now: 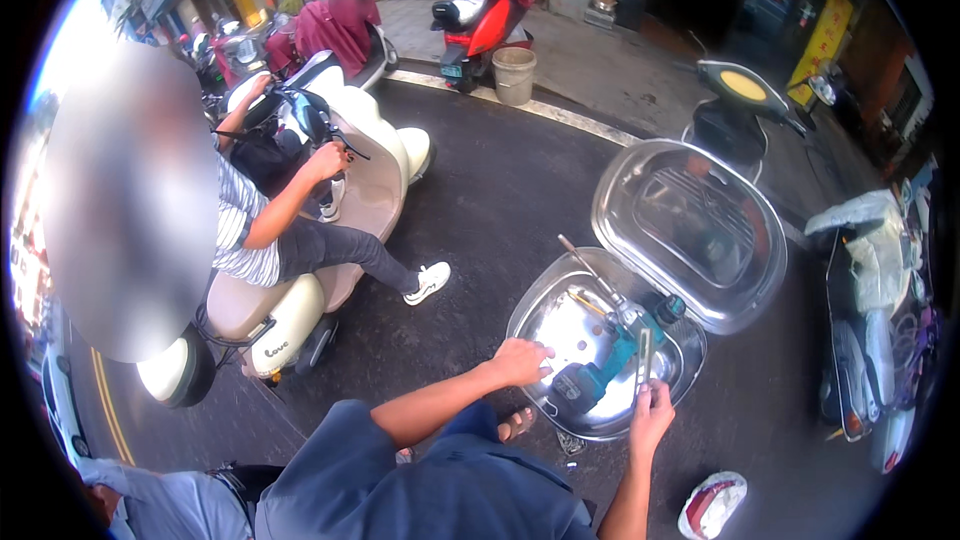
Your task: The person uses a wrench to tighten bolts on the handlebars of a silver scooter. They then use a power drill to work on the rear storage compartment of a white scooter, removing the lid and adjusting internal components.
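While both forearms reach forward from the lower edge, left hand (520, 360) lies open, palm down, on the rim of the silver storage box (560, 325) | right hand (650, 410) pinches a flat metal tool (643, 358) upright | box holds a teal cordless drill (610, 355), its clear lid (690, 230) swung open behind | cream scooter (340, 200) with seated rider well left.
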The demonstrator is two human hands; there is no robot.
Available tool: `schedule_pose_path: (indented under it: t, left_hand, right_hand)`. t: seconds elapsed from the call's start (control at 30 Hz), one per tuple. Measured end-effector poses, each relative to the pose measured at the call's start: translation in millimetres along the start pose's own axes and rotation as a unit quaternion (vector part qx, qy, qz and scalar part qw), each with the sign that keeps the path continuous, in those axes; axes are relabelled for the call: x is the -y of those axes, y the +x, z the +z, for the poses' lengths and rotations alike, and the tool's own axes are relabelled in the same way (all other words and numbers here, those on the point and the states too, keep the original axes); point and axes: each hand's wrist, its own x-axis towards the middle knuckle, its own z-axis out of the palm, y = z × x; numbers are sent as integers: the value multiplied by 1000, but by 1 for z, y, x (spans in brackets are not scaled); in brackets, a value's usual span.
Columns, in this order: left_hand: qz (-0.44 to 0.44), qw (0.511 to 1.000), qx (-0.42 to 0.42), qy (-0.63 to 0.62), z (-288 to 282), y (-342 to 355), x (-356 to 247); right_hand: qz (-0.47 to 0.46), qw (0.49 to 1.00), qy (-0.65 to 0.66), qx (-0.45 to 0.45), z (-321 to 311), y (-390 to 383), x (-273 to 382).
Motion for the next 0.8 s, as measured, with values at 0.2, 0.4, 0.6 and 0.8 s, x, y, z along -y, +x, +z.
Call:
schedule_pose_path:
  t: [0.2, 0.4, 0.6, 0.8]
  left_hand:
    - [13, 996, 84, 33, -3, 19, 0]
    - [11, 992, 126, 12, -11, 19, 4]
    - [23, 985, 168, -14, -18, 34, 12]
    - [30, 988, 151, -13, -7, 115, 38]
  right_hand:
    - [28, 994, 68, -81, -5, 14, -6]
    - [-3, 997, -57, -50, 2, 11, -2]
    - [17, 996, -73, -54, 1, 12, 7]
    - [21, 994, -87, -61, 4, 11, 7]
